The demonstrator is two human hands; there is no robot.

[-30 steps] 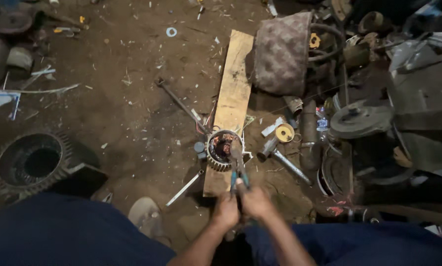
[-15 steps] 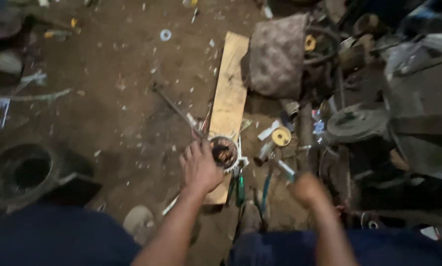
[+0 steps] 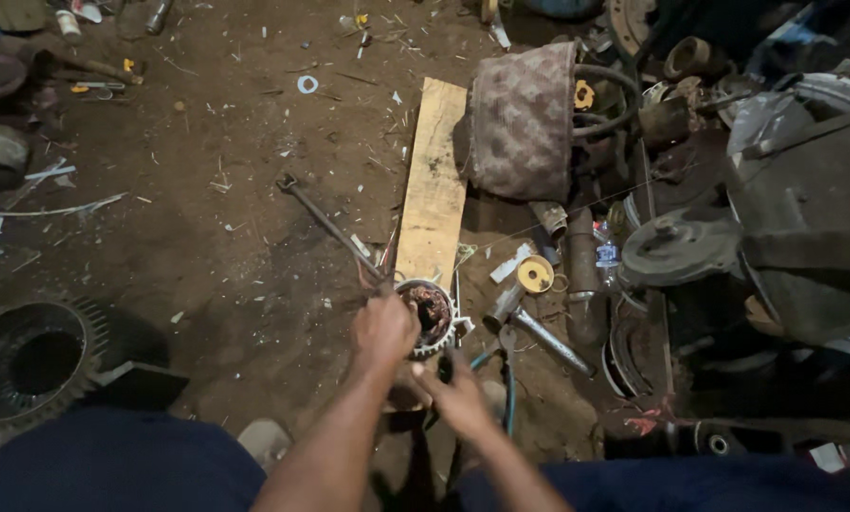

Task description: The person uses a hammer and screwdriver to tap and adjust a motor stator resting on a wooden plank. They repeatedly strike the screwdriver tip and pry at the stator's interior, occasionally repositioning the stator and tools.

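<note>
Stator [image 3: 429,313], a round wound ring, sits at the near end of the wooden plank [image 3: 434,190] on the floor; left hand [image 3: 383,332] clasps its left rim; right hand [image 3: 458,398], just nearer, grips pliers [image 3: 501,379].

Bare pale wood plank [image 3: 433,185], dull metal rod [image 3: 328,226], woven cloth sack [image 3: 523,118]

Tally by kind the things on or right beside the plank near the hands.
Round motor stator, held by the left hand: 1
Blue-handled pliers, at the right hand: 1
Wooden plank: 1
Long metal rod: 1
Hammer: 1
Yellow tape roll: 1
Total: 6
</note>
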